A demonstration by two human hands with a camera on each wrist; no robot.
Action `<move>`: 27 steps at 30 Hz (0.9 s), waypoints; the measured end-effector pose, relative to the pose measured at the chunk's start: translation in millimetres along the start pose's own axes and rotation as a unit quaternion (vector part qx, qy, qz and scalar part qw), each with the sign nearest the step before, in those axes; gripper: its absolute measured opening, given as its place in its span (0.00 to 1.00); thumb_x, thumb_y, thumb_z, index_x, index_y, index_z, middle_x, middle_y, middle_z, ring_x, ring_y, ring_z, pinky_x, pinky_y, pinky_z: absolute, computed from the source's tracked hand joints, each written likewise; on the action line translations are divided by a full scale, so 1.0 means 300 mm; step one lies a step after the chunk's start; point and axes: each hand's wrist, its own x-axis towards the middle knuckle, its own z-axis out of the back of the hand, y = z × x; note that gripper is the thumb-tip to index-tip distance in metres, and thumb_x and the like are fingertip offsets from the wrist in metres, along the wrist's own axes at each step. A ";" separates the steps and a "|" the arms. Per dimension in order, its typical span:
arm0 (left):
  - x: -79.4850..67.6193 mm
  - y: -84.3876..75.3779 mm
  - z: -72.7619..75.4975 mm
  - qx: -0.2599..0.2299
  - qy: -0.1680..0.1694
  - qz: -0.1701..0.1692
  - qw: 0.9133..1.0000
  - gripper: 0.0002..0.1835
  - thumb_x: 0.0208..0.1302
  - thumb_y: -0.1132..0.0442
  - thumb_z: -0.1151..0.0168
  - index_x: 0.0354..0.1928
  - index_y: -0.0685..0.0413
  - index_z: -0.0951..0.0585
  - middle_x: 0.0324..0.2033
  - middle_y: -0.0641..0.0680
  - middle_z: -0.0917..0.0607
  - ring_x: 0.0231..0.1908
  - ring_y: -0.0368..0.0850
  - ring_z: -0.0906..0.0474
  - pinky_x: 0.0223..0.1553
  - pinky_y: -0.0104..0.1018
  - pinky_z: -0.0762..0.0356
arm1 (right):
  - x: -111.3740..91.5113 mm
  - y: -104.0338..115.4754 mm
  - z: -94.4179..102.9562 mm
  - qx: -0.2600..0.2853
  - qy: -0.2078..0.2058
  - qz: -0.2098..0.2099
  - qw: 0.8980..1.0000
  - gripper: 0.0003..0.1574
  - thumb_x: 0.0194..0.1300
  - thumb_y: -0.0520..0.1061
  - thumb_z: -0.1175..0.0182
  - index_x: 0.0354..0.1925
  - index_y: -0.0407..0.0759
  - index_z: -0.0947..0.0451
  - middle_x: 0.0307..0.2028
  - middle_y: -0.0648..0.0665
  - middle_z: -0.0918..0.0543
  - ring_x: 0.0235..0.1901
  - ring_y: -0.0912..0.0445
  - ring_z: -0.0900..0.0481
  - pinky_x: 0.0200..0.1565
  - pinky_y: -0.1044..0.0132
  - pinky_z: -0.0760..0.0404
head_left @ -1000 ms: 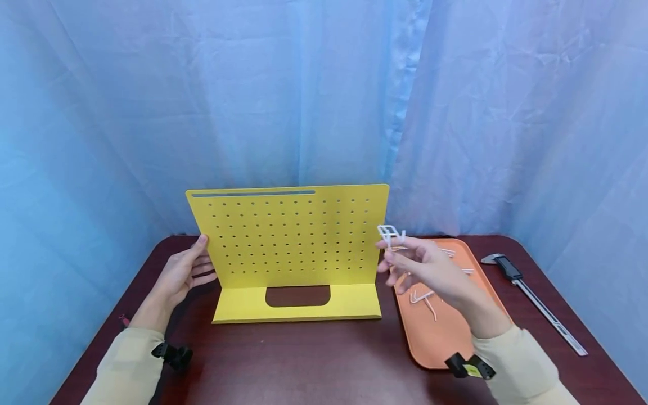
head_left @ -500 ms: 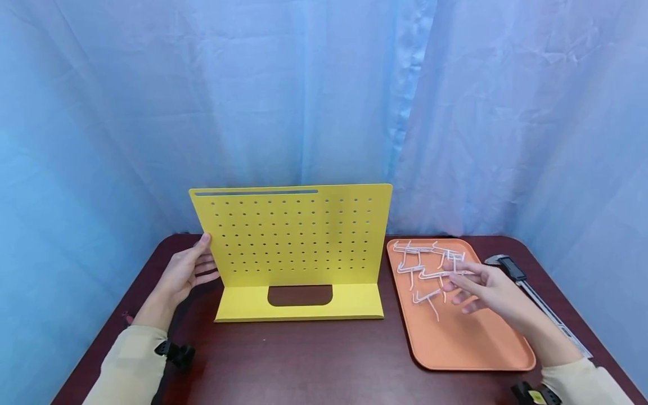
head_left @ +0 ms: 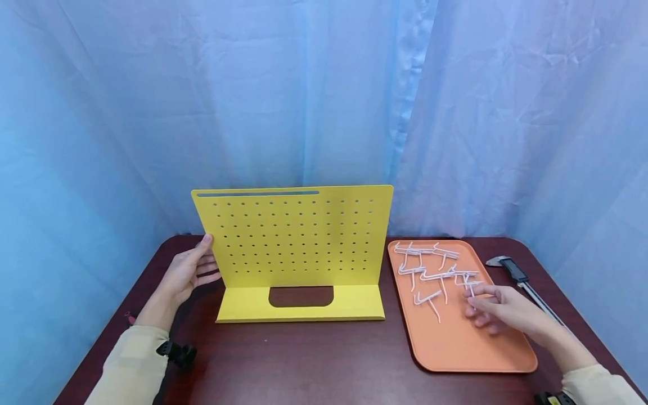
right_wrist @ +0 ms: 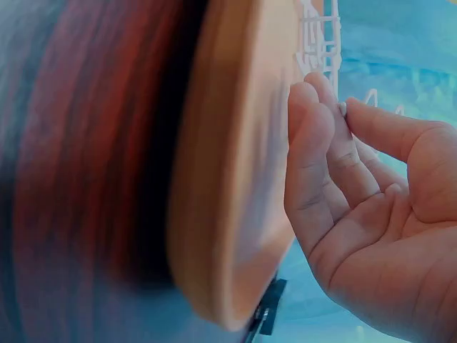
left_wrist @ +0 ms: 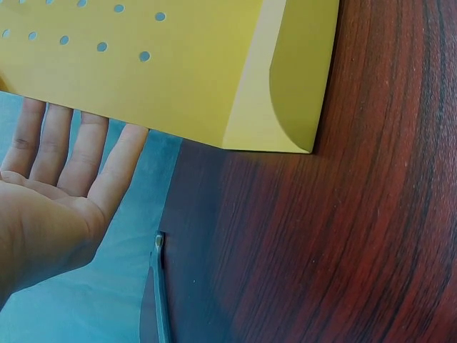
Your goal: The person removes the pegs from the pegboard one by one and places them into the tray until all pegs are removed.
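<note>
A yellow pegboard with rows of holes stands upright on its folded base. My left hand holds its left edge, thumb on the front face; in the left wrist view the fingers reach behind the panel. Over the right part of an orange tray, my right hand pinches a white wire hook between thumb and fingertips. Only a small white tip of it shows there in the right wrist view. Several similar white wire hooks lie in the tray, close to the held one.
A digital caliper lies right of the tray, partly behind my right forearm. Dark wood table surrounds the board's base. Blue curtains hang behind. A small pink item sits by my left forearm.
My right hand has carried the white wire hook from beside the board's right edge rightward and down to the tray. The left hand stays on the board's edge.
</note>
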 end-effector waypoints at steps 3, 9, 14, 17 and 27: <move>-0.001 0.000 -0.002 0.006 0.000 -0.001 1.000 0.26 0.69 0.35 0.41 0.54 0.48 0.18 0.41 0.46 0.12 0.43 0.41 0.13 0.46 0.43 0.15 | 0.006 -0.015 0.003 0.003 0.007 -0.013 1.000 0.29 0.77 0.50 0.43 0.62 0.28 0.31 0.40 0.44 0.12 0.34 0.52 0.14 0.33 0.56 0.14; -0.002 -0.002 -0.003 0.007 0.000 0.001 1.000 0.28 0.69 0.35 0.41 0.56 0.50 0.19 0.41 0.46 0.12 0.43 0.42 0.13 0.46 0.43 0.15 | 0.020 -0.030 0.004 0.001 0.023 -0.011 1.000 0.30 0.78 0.51 0.43 0.64 0.30 0.31 0.39 0.44 0.13 0.33 0.54 0.16 0.32 0.58 0.14; -0.002 -0.003 -0.003 0.012 -0.003 0.001 1.000 0.31 0.68 0.34 0.41 0.58 0.53 0.21 0.41 0.46 0.12 0.43 0.41 0.13 0.46 0.44 0.15 | 0.024 -0.029 0.001 -0.009 0.020 -0.028 0.999 0.29 0.77 0.53 0.43 0.62 0.30 0.30 0.38 0.46 0.14 0.32 0.55 0.17 0.31 0.58 0.14; -0.002 -0.003 -0.003 0.010 -0.003 0.003 1.000 0.31 0.69 0.35 0.41 0.58 0.52 0.21 0.41 0.46 0.12 0.43 0.42 0.13 0.46 0.44 0.15 | 0.024 -0.029 -0.002 -0.015 0.015 -0.040 0.999 0.30 0.77 0.53 0.43 0.61 0.30 0.30 0.36 0.46 0.14 0.31 0.55 0.17 0.31 0.58 0.14; -0.004 -0.005 0.000 0.004 -0.004 0.003 1.000 0.29 0.68 0.35 0.40 0.56 0.50 0.20 0.41 0.46 0.12 0.43 0.42 0.13 0.46 0.44 0.15 | 0.020 -0.029 -0.008 -0.016 0.015 -0.048 0.999 0.31 0.80 0.56 0.48 0.61 0.30 0.30 0.34 0.45 0.14 0.30 0.54 0.17 0.31 0.58 0.14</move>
